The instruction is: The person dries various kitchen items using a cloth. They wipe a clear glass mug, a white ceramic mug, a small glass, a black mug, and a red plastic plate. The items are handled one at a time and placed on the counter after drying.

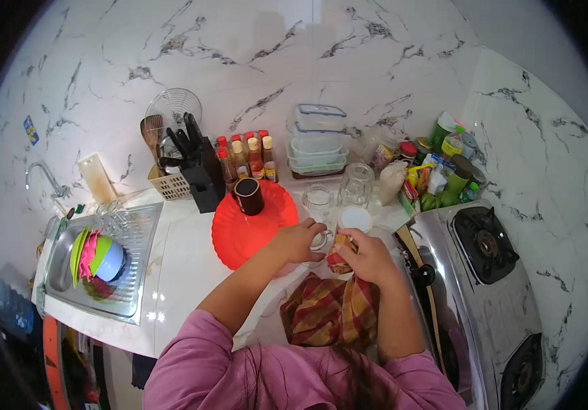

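My left hand (pixel 301 242) has its fingers around a clear glass vessel (pixel 320 241) standing on the counter, just right of the red scalloped plate (pixel 258 233). Bunched in my right hand (pixel 365 256) is one end of a red and yellow checked cloth (pixel 324 312); the rest of it lies on the counter close to my body. Whether something is inside the bunched part cannot be seen. A dark mug (pixel 249 197) stands on the plate. Behind my hands are a white round lid (pixel 355 219), a glass jar (pixel 317 197) and a larger glass jar (pixel 356 184).
Left, a steel sink (pixel 143 266) holds colourful bowls (pixel 107 259). Along the wall stand a black knife block (pixel 204 179), sauce bottles (pixel 255 159), stacked plastic containers (pixel 318 146) and several groceries (pixel 447 179). A gas stove (pixel 478 307) is at right, with long utensils (pixel 422 277) beside it.
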A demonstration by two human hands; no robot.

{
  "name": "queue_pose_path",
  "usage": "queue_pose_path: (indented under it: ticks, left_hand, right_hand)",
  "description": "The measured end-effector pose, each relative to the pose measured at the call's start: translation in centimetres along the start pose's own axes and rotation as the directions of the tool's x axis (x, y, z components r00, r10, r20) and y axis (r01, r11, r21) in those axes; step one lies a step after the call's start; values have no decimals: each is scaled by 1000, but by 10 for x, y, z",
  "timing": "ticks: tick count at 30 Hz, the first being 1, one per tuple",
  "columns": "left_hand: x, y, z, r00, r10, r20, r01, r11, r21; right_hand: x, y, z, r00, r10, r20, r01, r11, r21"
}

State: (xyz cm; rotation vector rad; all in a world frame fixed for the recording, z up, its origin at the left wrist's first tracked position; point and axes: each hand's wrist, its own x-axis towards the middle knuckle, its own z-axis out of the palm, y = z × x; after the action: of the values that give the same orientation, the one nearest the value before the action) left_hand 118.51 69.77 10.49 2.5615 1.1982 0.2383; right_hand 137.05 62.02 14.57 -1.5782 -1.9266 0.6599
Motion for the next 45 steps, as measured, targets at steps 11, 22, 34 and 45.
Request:
queue_pose_path:
  ticks: [11, 22, 34, 45]
  left_hand:
    - [-11, -50, -41, 856, 50, -514, 3, 995, 102]
    - [7, -137, -62, 817, -515, -260, 539, 842, 26]
    - [3, -141, -54, 736, -309, -602, 307, 945, -110]
    - [-71, 1, -6, 820, -510, -261, -421, -227, -878]
  right_hand:
    - [13, -10, 16, 936, -96, -340, 235, 888, 396]
    - [17, -15, 25, 930, -91, -356, 225, 907, 356]
    - [25, -9, 36, 914, -22, -405, 206, 885, 418]
    - [17, -35, 85, 555, -235, -798, 633, 742, 221]
